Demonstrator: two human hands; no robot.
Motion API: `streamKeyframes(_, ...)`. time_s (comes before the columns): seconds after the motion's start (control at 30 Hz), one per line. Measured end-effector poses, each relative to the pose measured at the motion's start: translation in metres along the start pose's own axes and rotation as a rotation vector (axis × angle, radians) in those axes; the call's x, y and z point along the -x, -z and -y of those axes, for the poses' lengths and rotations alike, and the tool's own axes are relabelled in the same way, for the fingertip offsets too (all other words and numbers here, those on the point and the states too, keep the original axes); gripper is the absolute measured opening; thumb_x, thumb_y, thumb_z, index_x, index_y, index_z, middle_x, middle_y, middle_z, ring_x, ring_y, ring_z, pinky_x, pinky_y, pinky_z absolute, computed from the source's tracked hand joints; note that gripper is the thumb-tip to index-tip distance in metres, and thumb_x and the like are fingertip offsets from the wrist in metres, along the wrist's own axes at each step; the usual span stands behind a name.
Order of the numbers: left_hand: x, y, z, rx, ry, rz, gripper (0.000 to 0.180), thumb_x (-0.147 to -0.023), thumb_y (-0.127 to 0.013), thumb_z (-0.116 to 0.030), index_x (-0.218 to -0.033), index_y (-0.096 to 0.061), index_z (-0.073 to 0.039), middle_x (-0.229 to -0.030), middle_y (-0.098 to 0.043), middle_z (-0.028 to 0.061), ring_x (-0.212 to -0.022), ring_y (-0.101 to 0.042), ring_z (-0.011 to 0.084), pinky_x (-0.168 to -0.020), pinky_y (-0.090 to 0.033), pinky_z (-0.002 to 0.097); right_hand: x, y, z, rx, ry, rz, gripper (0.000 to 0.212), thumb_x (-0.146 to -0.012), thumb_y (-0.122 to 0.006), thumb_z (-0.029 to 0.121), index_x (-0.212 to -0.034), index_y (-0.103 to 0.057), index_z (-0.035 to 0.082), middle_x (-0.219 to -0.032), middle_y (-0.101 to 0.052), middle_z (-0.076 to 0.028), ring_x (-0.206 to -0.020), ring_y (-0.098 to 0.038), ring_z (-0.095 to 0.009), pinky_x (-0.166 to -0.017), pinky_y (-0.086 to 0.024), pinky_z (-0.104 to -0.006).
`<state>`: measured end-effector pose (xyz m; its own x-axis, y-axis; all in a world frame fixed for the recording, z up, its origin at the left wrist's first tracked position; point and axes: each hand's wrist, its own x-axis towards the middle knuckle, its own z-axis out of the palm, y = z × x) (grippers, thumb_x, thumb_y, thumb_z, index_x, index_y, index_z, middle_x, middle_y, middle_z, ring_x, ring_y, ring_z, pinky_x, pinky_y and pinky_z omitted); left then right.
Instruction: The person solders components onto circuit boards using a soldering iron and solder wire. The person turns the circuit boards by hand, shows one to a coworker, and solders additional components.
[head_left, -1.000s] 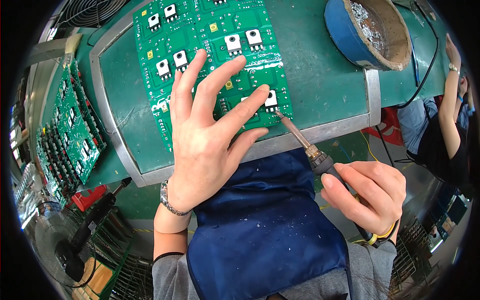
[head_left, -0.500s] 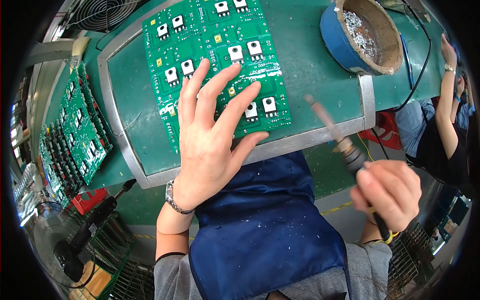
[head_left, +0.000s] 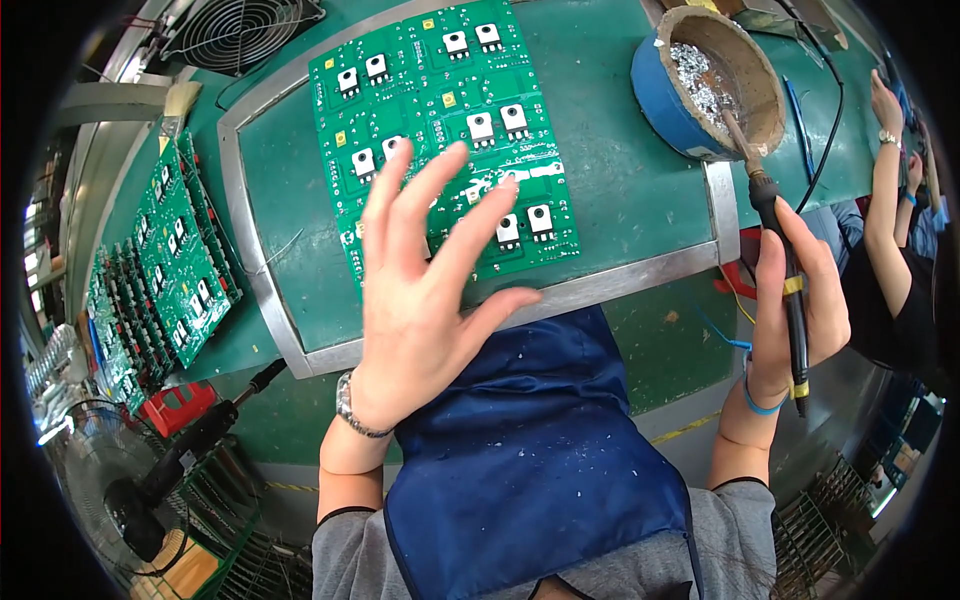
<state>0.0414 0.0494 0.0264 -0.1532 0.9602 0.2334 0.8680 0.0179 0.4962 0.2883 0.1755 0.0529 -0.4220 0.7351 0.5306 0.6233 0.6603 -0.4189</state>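
Note:
A large green circuit board (head_left: 420,115) lies flat on the bench, dotted with black-and-white transistor parts and small yellow components. My left hand (head_left: 420,270) is spread over its lower part, fingers apart, holding nothing; whether the fingertips touch the board I cannot tell. In my right hand (head_left: 805,290) is a soldering iron (head_left: 790,270) with a black handle and yellow bands. The iron points up and away, its tip at the near rim of a blue round tub (head_left: 655,95) with a brown inner wall. Silvery solder scraps (head_left: 697,82) lie inside that tub.
A metal frame (head_left: 640,268) edges the work area. Several populated boards (head_left: 185,260) stand upright in a row at the left. A round fan grille (head_left: 240,35) sits at the far left. A blue pen-like tool (head_left: 797,120) lies beyond the tub. Another person's arm (head_left: 885,190) shows at right.
My right hand has swung the soldering iron from beside the board up to the tub. My left hand stays spread over the board, its fingers slightly lower. The view has shifted a little.

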Motion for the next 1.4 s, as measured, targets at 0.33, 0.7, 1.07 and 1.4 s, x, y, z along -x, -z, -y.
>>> streamKeyframes(0.33,0.035,0.025,0.026,-0.092,0.228,-0.109,0.095,-0.060,-0.087,-0.033,-0.139,-0.043,-0.005,-0.141,-0.040,0.0162,-0.136,-0.030,0.0404,-0.109,-0.027,0.0493,0.018,-0.021,0.009,-0.319,0.083,0.118,0.036,-0.088,-0.067,0.025,-0.111,-0.065,-0.002,-0.092,-0.070,-0.015,-0.076,-0.067,-0.024,-0.068,-0.054,-0.0325)
streamKeyframes(0.7,0.069,0.014,0.004,-0.101,0.347,-0.168,0.072,-0.079,-0.075,-0.034,-0.135,-0.046,0.000,-0.131,-0.051,0.0217,-0.118,-0.049,0.0362,-0.103,-0.037,0.0439,0.055,-0.084,0.043,-0.512,0.038,0.047,0.056,-0.074,-0.078,0.018,-0.124,-0.056,0.003,-0.098,-0.061,-0.016,-0.084,-0.062,-0.031,-0.075,-0.053,-0.0361)
streamKeyframes(1.07,0.050,0.035,-0.001,0.170,0.348,-0.300,0.053,-0.084,-0.071,-0.026,-0.127,-0.054,-0.001,-0.130,-0.055,0.0198,-0.112,-0.056,0.0380,-0.096,-0.044,0.0469,0.028,-0.065,0.051,-0.667,0.032,-0.166,0.052,-0.073,-0.078,0.002,-0.120,-0.056,-0.002,-0.104,-0.066,-0.016,-0.082,-0.066,-0.028,-0.071,-0.054,-0.0333)
streamKeyframes(1.4,0.047,0.019,0.016,0.593,0.325,-0.491,0.056,-0.084,-0.069,-0.020,-0.129,-0.049,0.007,-0.120,-0.047,0.0111,-0.112,-0.048,0.0206,-0.098,-0.038,0.0311,0.014,-0.057,0.056,-0.744,-0.096,-0.069,0.047,-0.075,-0.072,-0.009,-0.118,-0.057,-0.001,-0.102,-0.066,-0.016,-0.087,-0.067,-0.023,-0.076,-0.054,-0.0312)
